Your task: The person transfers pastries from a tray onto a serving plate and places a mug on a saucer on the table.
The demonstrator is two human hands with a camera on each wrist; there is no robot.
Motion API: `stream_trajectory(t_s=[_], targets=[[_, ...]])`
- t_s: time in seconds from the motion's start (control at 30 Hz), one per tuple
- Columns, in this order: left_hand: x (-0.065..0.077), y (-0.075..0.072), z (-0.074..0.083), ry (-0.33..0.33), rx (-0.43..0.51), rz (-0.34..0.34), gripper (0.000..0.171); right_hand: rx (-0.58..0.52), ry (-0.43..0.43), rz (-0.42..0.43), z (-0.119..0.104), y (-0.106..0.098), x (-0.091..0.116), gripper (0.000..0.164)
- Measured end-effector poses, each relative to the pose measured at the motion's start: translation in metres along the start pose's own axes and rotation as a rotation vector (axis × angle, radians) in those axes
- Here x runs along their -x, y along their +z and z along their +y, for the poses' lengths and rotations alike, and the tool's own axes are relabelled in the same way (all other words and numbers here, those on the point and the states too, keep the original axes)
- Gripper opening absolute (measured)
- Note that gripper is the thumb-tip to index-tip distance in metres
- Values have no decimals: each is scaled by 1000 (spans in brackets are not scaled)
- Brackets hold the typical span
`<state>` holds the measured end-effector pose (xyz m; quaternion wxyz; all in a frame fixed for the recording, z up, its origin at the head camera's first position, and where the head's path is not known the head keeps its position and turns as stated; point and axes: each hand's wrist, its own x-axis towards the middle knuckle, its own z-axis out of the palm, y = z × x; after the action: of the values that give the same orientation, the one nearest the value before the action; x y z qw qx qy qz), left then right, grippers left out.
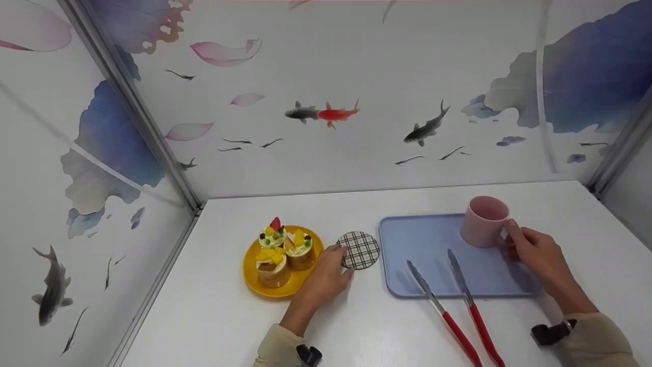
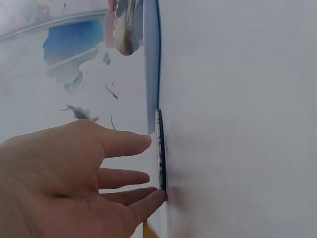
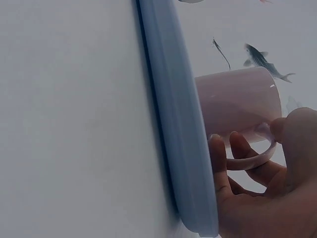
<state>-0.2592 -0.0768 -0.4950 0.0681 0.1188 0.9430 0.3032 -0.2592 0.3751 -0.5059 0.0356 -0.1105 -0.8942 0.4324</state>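
A round black-and-white checked coaster (image 1: 359,250) lies on the table, left of a blue tray (image 1: 407,224). My left hand (image 1: 326,275) is at its left edge; in the left wrist view the fingers (image 2: 126,179) reach out loosely, and a fingertip touches the coaster (image 2: 161,153). On the tray's back right part, a pink mug (image 1: 481,224) stands upright. My right hand (image 1: 540,255) grips the mug by its handle. The right wrist view shows fingers curled through the handle (image 3: 250,161), with the thumb on top.
Left of the left hand, a yellow plate (image 1: 252,272) bears three fruit-topped cakes (image 1: 272,275). Tongs with red handles (image 1: 461,336) lie spread, their metal tips over the tray. White printed panels (image 1: 356,168) rise behind the table and at its left.
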Motion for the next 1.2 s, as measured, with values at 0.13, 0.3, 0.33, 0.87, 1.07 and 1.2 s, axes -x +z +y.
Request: stream_trajectory(t_s=[0.13,0.3,0.33,0.87,1.07,1.2], targets=[[-1,-1,-2,25,6,1,50,-12,0,9,-1,-2,0,75],[-2,-1,-3,24,2,-5,45,-38,22,22,-1,-3,1,77],[-3,-1,-3,18,8,-4,45,-46,25,22,-1,-3,2,77],[-1,0,-6,18,82,-13,49,-38,4,26,-8,4,4,78],[0,0,-7,23,86,-9,50,-42,-8,27,-10,5,7,77],[1,0,-8,28,75,-9,50,-53,-20,27,-13,6,7,75]])
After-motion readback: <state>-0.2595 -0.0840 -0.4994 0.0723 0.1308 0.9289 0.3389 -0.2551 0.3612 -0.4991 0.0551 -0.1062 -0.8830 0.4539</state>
